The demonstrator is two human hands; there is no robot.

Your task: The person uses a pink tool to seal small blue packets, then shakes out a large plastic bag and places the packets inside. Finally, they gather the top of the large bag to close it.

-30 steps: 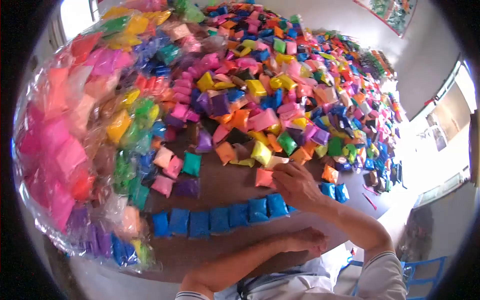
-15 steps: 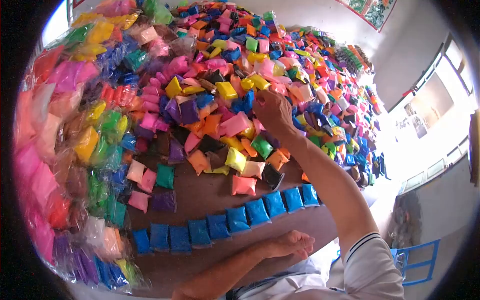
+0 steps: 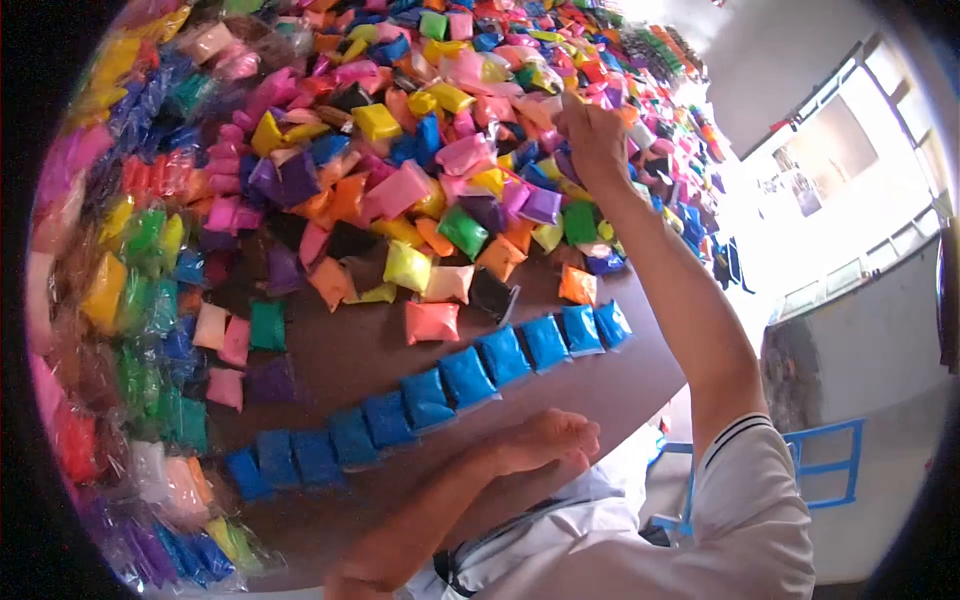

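Note:
My right hand [image 3: 597, 140] reaches into the big pile of small coloured packets [image 3: 400, 190], its fingers bent in among pink and white ones. What they grip is hidden. Close to the table's near edge, my left hand [image 3: 556, 438] hovers with loosely curled fingers and nothing visible in them. Between the left hand and the pile, a slanting row of blue packets [image 3: 467, 378] lies side by side on the brown table [image 3: 340, 385]. An orange packet [image 3: 578, 285] and a coral packet [image 3: 431, 322] lie at the pile's front edge.
Clear bags of colour-sorted packets [image 3: 150, 290] are stacked along the left side. A pink packet [image 3: 225, 388] and a dark green packet [image 3: 267, 325] lie beside them. A blue metal frame [image 3: 830, 463] stands at the right, below a bright window [image 3: 840, 170].
The view has shifted, so the pile sits higher and further left. My right hand has moved rightward across the pile. My left hand stays curled near the table edge.

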